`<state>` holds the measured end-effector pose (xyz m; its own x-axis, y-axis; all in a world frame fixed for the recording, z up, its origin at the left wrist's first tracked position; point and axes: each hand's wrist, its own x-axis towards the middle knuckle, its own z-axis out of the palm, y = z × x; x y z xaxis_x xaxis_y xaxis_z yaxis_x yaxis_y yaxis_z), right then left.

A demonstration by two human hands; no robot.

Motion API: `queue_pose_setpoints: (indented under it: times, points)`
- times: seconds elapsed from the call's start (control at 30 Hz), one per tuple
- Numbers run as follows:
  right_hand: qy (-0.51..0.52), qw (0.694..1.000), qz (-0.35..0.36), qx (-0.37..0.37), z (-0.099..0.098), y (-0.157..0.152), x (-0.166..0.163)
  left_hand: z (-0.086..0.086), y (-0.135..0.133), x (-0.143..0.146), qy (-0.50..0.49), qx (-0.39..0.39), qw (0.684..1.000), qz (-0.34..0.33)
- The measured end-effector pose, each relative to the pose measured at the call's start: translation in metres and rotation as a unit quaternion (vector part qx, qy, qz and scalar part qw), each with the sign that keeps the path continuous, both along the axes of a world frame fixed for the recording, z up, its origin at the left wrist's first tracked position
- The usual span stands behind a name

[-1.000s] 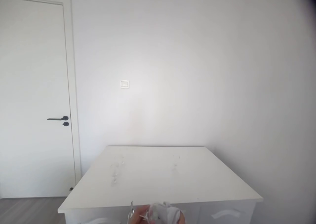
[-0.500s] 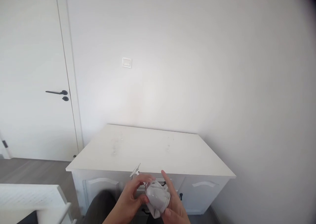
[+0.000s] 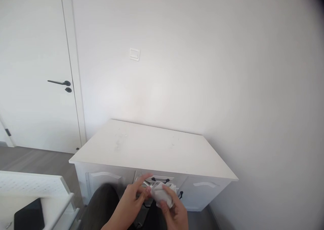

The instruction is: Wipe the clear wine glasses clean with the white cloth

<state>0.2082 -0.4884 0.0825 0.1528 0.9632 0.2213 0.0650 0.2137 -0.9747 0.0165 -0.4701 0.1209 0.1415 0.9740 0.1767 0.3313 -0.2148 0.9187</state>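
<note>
Low in the head view, both my hands meet in front of a white cabinet (image 3: 152,152). My left hand (image 3: 133,199) pinches the stem and foot of a clear stemmed glass (image 3: 144,183). My right hand (image 3: 174,212) is closed round a white cloth (image 3: 162,193) that wraps the glass's bowl, so the bowl is mostly hidden. My dark-clad knee (image 3: 101,203) lies under my left forearm. Faint clear glasses (image 3: 117,143) stand on the cabinet top, hard to make out.
A white door (image 3: 32,71) with a dark handle (image 3: 59,83) is at the left. A light switch (image 3: 134,54) sits on the wall. A white perforated piece (image 3: 32,186) and a dark flat object (image 3: 29,218) are at the bottom left. Grey wood floor surrounds the cabinet.
The view has tilted downward, so the cabinet front and my hands show more fully. My hands have turned the glass and cloth, and the glass foot now points less upward.
</note>
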Motion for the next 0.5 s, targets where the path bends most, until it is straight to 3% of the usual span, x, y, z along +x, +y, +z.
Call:
queue_pose_setpoints:
  times: [0.1, 0.2, 0.27, 0.37, 0.5]
  points:
    - [0.100, 0.993, -0.021, -0.051, 0.007, 0.008, 0.012, 0.000, -0.006, -0.005, 0.117, 0.112, 0.987, 0.022]
    - [0.120, 0.990, 0.012, -0.074, 0.011, 0.014, 0.019, -0.004, -0.003, -0.001, 0.257, 0.285, 0.923, 0.027]
    - [0.157, 0.984, 0.044, -0.070, 0.010, 0.015, 0.016, -0.010, 0.002, 0.005, 0.309, 0.342, 0.887, 0.016]
    - [0.182, 0.980, 0.065, -0.054, 0.009, 0.012, 0.009, -0.021, 0.007, 0.014, 0.328, 0.338, 0.882, 0.036]
    - [0.083, 0.994, 0.066, -0.006, 0.010, 0.004, 0.010, -0.024, -0.002, 0.017, 0.295, 0.200, 0.934, -0.014]
